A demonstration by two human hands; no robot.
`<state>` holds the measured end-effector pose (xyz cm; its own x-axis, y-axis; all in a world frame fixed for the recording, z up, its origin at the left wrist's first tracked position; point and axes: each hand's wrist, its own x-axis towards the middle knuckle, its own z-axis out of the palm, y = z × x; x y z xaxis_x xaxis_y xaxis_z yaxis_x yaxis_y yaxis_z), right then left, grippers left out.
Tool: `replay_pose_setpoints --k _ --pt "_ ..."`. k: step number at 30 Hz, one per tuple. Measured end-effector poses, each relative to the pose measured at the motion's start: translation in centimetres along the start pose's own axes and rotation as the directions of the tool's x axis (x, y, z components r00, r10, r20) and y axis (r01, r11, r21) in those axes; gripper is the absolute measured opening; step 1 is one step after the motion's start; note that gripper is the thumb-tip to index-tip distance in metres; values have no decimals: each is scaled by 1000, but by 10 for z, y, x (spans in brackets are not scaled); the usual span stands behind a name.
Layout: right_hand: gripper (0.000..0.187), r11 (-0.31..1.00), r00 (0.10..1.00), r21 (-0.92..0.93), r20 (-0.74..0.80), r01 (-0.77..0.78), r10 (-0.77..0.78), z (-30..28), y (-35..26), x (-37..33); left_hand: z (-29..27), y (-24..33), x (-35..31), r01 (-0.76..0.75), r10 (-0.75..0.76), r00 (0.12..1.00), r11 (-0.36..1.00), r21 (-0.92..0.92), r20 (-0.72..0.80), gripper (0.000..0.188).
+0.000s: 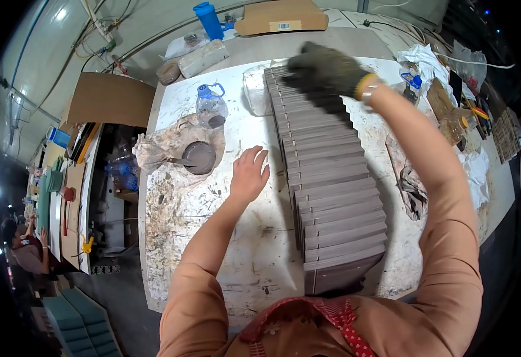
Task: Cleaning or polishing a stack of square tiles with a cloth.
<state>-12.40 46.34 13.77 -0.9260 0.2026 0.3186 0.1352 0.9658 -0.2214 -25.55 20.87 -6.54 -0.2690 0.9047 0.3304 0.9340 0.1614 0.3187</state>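
Note:
A long row of overlapping flat grey-brown pieces (332, 178) runs from near my body to the far side of the white table (242, 262). Over the far end of this row is my right hand (326, 71), in a dark work glove and smeared by motion; whether it touches or holds a piece is unclear. My left hand (249, 174) is bare and open above the table, left of the row, with nothing in it. Farther left sits a round bowl of grey paste (199, 157) with a flat-handled tool (179, 161) leaning in it, on a stained cloth (171, 143).
A clear jug with a blue handle (211, 106) stands beyond the bowl. Behind are a cardboard box (281, 16) and a blue bottle (208, 21). Tools, bags and crumpled paper (477, 172) crowd the right side. At far left another person (31, 247) sits by a bench.

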Motion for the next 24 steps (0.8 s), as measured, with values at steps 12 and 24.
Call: replay_pose_setpoints --k 12,24 --pt "20 982 970 -150 194 -117 145 -15 26 -1 -1 -1 -3 12 -12 1000 1000 16 -3 42" --pt "22 964 962 -202 176 -172 209 -5 64 4 -2 2 -1 0 0 1000 1000 21 -24 41"
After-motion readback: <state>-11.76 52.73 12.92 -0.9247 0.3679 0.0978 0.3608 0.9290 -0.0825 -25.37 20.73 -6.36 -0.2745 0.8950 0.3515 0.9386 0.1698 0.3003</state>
